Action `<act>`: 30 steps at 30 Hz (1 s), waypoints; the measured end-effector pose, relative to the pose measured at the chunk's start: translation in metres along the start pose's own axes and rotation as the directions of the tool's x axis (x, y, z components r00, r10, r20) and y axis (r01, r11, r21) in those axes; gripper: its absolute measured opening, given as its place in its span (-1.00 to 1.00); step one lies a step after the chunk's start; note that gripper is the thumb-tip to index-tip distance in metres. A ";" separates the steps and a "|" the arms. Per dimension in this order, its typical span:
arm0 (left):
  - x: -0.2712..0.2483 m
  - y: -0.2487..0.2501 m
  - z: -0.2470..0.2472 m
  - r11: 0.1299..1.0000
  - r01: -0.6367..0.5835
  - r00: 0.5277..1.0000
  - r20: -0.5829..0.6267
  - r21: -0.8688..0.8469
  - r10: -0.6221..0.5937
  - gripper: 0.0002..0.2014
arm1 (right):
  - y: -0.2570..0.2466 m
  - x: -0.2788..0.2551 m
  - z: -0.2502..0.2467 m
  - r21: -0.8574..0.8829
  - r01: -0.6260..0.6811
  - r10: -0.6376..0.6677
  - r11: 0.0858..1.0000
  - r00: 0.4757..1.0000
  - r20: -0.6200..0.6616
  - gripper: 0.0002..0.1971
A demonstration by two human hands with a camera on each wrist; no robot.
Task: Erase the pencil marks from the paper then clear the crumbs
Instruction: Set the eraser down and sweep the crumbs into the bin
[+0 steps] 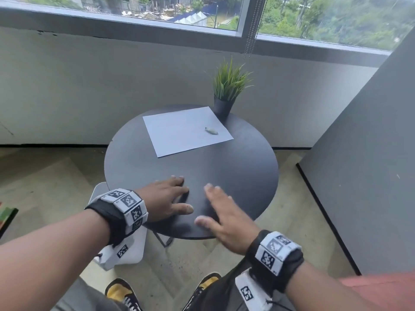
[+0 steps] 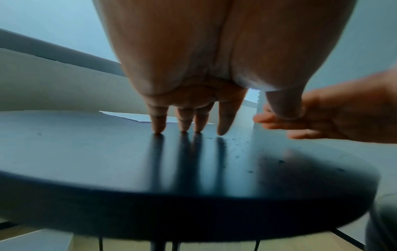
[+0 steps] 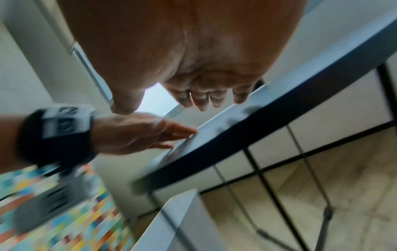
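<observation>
Our left hand (image 1: 165,199) rests with straight fingertips on the dark round surface (image 1: 242,167); our right hand (image 1: 224,217) hovers spread beside it, both holding nothing. Beyond them the paper (image 1: 179,131) carries the eraser (image 1: 211,130), so we judge crumb-sweeping underway, next brushing specks off the edge.

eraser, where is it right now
In the head view the eraser lies on the paper's right part, near the potted plant, far from both hands.

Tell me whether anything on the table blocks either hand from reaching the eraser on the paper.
Nothing visible does. Bare table lies between both hands and the paper. The eraser lies on the paper's right part; left hand and right hand are open. The plant stands behind.
</observation>
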State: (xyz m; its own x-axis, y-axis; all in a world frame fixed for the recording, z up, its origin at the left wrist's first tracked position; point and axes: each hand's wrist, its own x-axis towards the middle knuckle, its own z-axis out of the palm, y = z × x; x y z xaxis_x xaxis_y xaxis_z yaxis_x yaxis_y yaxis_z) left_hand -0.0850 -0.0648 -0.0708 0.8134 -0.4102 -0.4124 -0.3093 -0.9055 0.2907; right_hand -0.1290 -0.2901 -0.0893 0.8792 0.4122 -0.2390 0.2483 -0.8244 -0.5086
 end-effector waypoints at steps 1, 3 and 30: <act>-0.006 0.001 0.000 0.999 -0.036 0.999 0.009 -0.018 0.037 0.17 | 0.017 0.004 -0.010 0.062 -0.070 0.076 0.996 0.991 -0.105 -0.12; -0.013 0.003 0.003 0.998 -0.056 0.998 -0.019 -0.033 0.056 -0.11 | 0.051 0.009 -0.028 0.038 -0.321 0.322 0.946 0.920 -0.223 -0.15; 0.005 -0.020 0.013 0.994 0.082 0.990 -0.119 0.077 -0.072 -0.42 | 0.000 0.064 -0.017 -0.228 -0.341 0.333 0.912 0.940 -0.075 -0.21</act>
State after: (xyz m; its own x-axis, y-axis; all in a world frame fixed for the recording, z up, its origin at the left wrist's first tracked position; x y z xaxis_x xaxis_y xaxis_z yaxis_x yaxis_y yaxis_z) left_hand -0.0810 -0.0505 -0.0905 0.8865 -0.3276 -0.3268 -0.2787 -0.9418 0.1881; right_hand -0.0655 -0.2702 -0.0911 0.9396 0.0837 -0.3318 0.0189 -0.9808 -0.1940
